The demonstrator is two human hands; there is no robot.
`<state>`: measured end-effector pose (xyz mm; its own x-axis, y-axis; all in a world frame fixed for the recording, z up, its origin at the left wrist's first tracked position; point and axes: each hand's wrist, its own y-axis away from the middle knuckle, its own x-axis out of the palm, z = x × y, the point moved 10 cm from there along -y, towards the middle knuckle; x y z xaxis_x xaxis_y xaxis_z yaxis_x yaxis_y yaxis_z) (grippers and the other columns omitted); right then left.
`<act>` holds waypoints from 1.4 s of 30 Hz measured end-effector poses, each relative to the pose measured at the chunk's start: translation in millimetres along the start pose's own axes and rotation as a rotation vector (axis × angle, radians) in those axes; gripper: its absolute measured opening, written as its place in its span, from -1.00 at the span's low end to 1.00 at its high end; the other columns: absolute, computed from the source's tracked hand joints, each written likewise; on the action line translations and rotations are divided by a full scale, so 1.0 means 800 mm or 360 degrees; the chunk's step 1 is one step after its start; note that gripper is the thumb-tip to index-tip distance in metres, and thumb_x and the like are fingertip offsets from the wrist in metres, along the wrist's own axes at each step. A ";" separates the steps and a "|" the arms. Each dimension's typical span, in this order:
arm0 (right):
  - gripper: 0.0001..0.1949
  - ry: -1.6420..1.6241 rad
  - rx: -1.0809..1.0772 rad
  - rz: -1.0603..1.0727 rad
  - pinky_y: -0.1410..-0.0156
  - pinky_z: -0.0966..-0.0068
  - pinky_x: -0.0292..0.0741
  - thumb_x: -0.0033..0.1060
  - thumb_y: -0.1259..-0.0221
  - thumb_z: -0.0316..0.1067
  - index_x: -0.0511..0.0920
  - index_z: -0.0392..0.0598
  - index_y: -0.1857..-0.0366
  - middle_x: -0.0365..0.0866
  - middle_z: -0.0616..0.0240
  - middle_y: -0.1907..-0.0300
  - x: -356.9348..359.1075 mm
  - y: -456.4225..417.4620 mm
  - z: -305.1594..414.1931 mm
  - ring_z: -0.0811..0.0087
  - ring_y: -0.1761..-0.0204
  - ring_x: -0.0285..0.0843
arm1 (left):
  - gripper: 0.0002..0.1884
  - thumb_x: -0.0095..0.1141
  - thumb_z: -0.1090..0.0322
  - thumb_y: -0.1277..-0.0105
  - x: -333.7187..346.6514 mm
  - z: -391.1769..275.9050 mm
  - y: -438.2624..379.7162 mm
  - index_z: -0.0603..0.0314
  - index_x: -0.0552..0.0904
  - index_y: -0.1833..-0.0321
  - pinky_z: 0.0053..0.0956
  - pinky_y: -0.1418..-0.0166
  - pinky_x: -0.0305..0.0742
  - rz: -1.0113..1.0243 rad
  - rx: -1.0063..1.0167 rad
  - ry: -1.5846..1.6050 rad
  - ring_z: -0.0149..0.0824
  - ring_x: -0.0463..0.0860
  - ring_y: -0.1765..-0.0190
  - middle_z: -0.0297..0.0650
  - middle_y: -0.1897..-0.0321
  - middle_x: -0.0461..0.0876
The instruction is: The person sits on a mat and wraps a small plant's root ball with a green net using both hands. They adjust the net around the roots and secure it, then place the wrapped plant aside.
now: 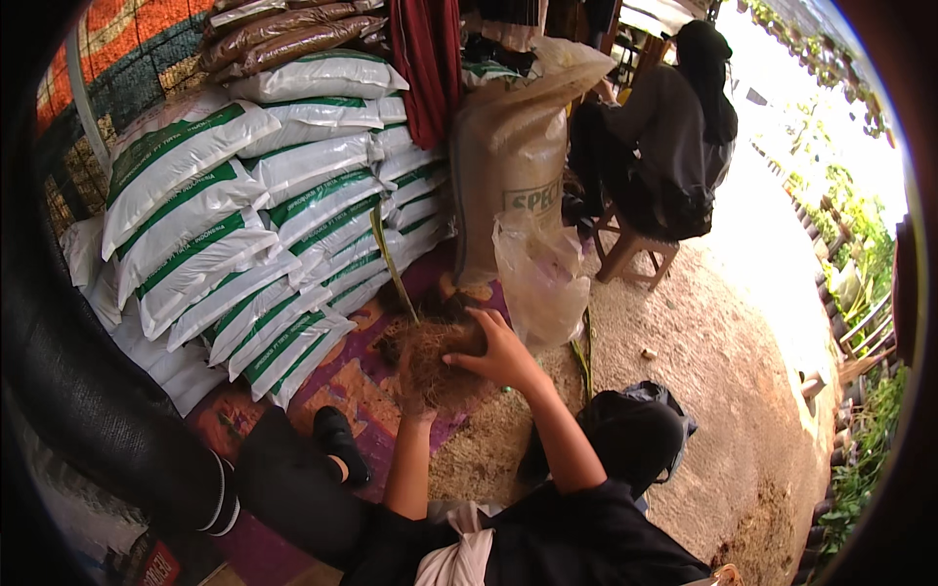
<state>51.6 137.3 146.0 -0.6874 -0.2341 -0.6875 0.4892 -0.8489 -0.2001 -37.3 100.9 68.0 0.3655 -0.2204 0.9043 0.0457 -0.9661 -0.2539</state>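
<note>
A brown fibrous clump (440,359), which looks like coir or a root ball, is held up before me between my two hands. My left hand (418,401) is under its near left side, mostly hidden by the loose fibres. Across its right side lies my right hand (506,355), thumb and fingers curved around it. A long yellow-green leaf or stem (390,264) rises from the clump and leans up to the left. Just beyond my hands, a crumpled translucent plastic bag (546,286) stands against a large woven sack (506,176).
White bags with green bands (315,198) are stacked at left, with brown-filled bags (300,36) on top. A purple patterned mat (352,366) lies below. A person (659,139) sits on a low stool (637,249) at upper right. Plants (872,410) line the right edge.
</note>
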 end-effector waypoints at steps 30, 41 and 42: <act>-0.11 -0.1300 -0.0049 -0.0244 -0.28 0.37 0.23 0.53 0.32 -0.21 0.16 -0.16 -0.21 0.25 0.12 -0.17 0.047 0.021 -0.028 0.30 -0.20 0.25 | -0.41 -0.26 -0.16 -0.29 -0.053 0.028 0.000 0.12 0.29 -0.21 -0.14 -0.14 0.38 -0.0577 -0.0045 0.0272 -0.11 0.42 -0.10 -0.10 -0.10 0.36; -0.27 -0.2108 0.0250 -0.0511 -0.17 0.45 0.31 0.39 0.31 -0.38 0.26 -0.16 -0.12 0.43 0.22 0.01 0.033 0.028 -0.082 0.38 -0.05 0.38 | -0.33 -0.37 -0.22 -0.30 -0.039 0.020 0.006 0.09 0.16 -0.31 -0.24 -0.32 0.12 -0.0768 -0.0136 -0.0515 -0.19 0.21 -0.29 -0.18 -0.25 0.22; -0.25 -0.1950 0.0154 -0.0568 -0.18 0.44 0.30 0.40 0.32 -0.38 0.25 -0.17 -0.13 0.43 0.21 0.01 0.016 0.027 -0.079 0.37 -0.05 0.38 | -0.32 -0.37 -0.24 -0.28 -0.024 0.015 0.001 0.09 0.17 -0.31 -0.23 -0.33 0.11 -0.0704 -0.0084 -0.0559 -0.18 0.20 -0.29 -0.17 -0.25 0.22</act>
<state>86.9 146.1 88.7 -0.8402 -0.2248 0.4935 0.1708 -0.9734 -0.1527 -33.2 106.4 46.2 0.6100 0.2559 0.7499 0.2213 -0.9638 0.1488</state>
